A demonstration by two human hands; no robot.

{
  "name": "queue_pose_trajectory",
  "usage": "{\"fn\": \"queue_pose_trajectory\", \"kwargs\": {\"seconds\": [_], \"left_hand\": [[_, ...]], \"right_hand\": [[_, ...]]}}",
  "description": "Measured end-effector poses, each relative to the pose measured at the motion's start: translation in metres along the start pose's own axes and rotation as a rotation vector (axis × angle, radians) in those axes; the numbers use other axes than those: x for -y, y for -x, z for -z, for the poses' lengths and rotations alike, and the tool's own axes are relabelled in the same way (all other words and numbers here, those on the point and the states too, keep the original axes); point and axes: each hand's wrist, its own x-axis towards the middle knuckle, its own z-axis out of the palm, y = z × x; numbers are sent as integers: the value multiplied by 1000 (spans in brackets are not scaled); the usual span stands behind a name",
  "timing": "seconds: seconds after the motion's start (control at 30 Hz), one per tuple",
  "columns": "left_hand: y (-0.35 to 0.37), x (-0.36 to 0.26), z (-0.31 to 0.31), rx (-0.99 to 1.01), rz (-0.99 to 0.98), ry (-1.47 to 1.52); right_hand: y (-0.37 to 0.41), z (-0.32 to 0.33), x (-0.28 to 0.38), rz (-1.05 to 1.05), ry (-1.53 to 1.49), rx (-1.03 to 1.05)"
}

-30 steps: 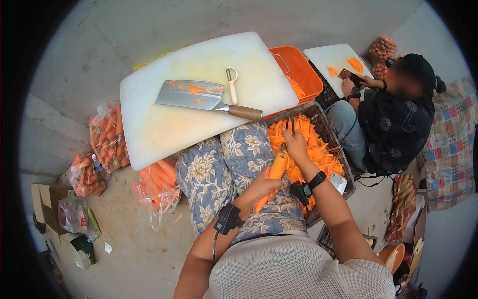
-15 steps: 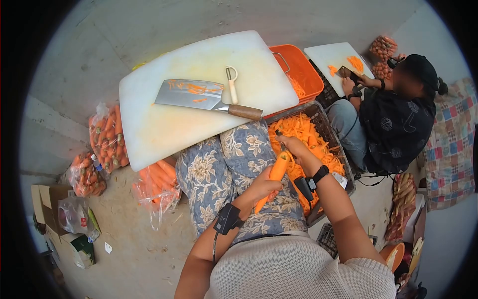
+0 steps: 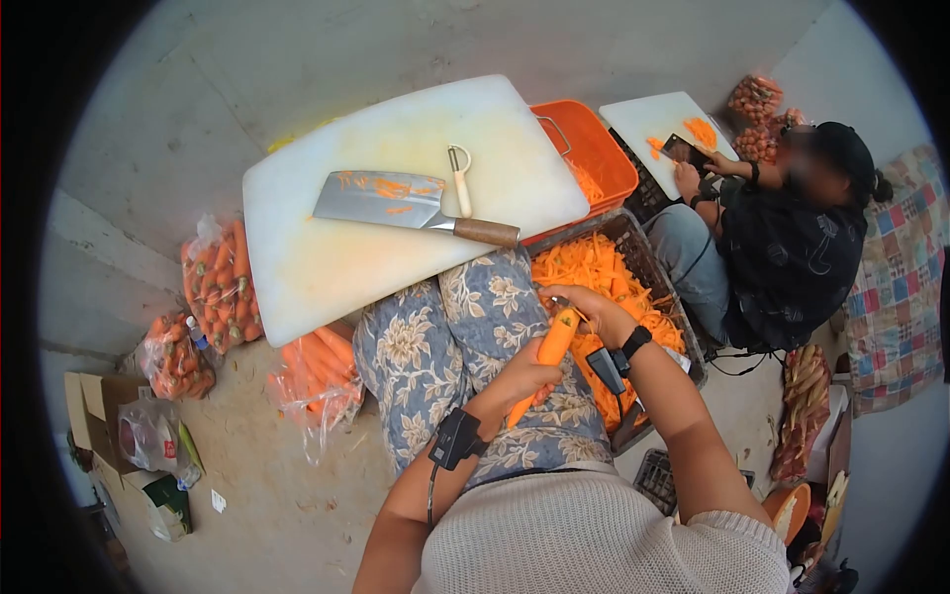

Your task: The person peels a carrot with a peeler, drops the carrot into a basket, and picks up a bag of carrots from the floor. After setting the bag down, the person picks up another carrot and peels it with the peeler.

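Observation:
My left hand [image 3: 526, 374] is wrapped round a carrot [image 3: 557, 339] over my lap, its thick end tilted up to the right. Close to that end, my right hand [image 3: 598, 315] is closed on a peeler [image 3: 561, 302], of which only a small metal part shows between the fingers. Just beyond my right hand, a black crate [image 3: 665, 272] holds a heap of orange carrot peelings [image 3: 594, 265]. On the white cutting board [image 3: 297, 238] across my knees lie a cleaver [image 3: 381, 200] with orange shreds on its blade and a white-handled peeler [image 3: 460, 183].
Behind the board stands an orange tub [image 3: 618, 148]. Bags of carrots [image 3: 223, 282] rest on the floor at left, another bag [image 3: 317, 371] beside my legs. At right, a co-worker [image 3: 792, 243] cuts carrot on a second board [image 3: 643, 114]. A cardboard box [image 3: 89, 406] sits far left.
My right hand has drawn back from the peelings toward the carrot's thick end, bringing the peeler near it. My left hand keeps its hold, and the view has shifted slightly.

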Motion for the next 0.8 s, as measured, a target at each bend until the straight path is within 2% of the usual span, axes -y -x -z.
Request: {"fn": "queue_pose_trajectory", "kwargs": {"seconds": [0.17,0.23,0.47,0.63,0.67,0.73,0.77,0.8], "left_hand": [[-2,6,3,11,-11,8],[-1,6,3,24,-7,0],[1,6,3,72,-8,5],[3,4,2,86,-3,21],[3,5,2,89,-34,-67],[0,12,-2,94,-63,-156],[-4,19,-6,115,-350,-408],[-6,22,-9,132,-641,-659]], "right_hand": [[18,-7,-1,64,-73,-2],[29,-13,1,42,-44,-87],[43,-18,8,27,61,-54],[66,-37,13,76,87,-153],[56,-24,7,76,87,-156],[33,4,-5,-129,-354,430],[28,8,-12,-126,-357,429],[29,5,-17,-154,-349,292]]}}
